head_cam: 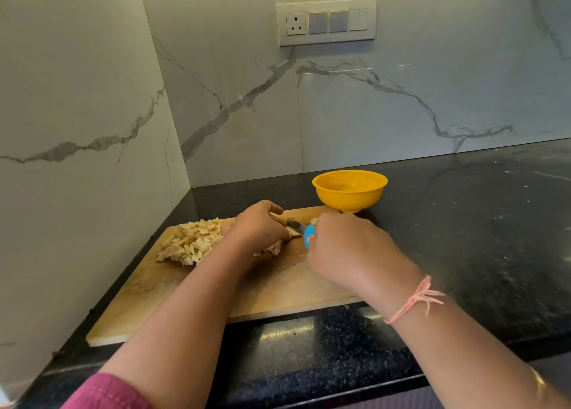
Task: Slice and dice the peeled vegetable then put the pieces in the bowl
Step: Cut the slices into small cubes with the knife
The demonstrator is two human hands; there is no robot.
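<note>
At mid-board, one right hand [349, 248] kept its grip closed round the blue handle of one knife [310, 235], blade angled down. One left hand [259, 226], grip curled, pinned one pale peeled vegetable strip [292, 231] against the blade. One heap of diced pieces [191, 241], cream with tan edges and too many to count, lay on one wooden cutting board [278, 288], left of both hands. One yellow bowl [349, 190] stood at the board's far right corner on the dark counter [463, 223].
</note>
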